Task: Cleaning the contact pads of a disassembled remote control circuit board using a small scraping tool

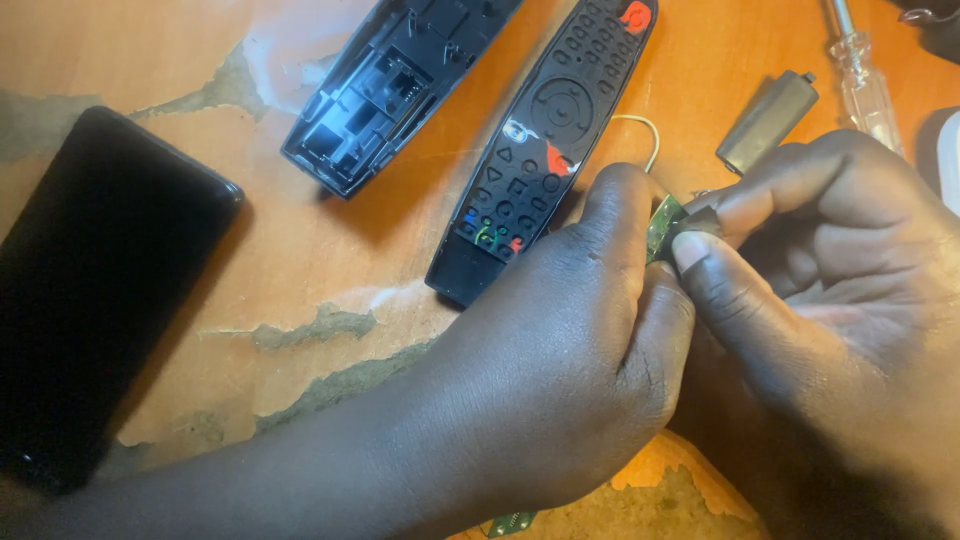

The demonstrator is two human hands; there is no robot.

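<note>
Both hands meet at the right of the head view over a green circuit board (661, 226). My left hand (570, 350) closes around the board from the left, hiding most of it; its lower end (510, 523) pokes out below my wrist. My right hand (810, 270) pinches the board's top edge between thumb and forefinger. Just left of the hands lies the black front shell of a remote control (545, 130) with button holes and a few coloured buttons. A thin pale wire (648, 135) loops out from behind my left forefinger.
The remote's black back shell (395, 80) lies open at the top middle. A black phone (95, 290) lies face up at the left. A dark battery-cover piece (767, 120) and a clear-handled screwdriver (865, 85) lie at the top right on the worn orange table (300, 260).
</note>
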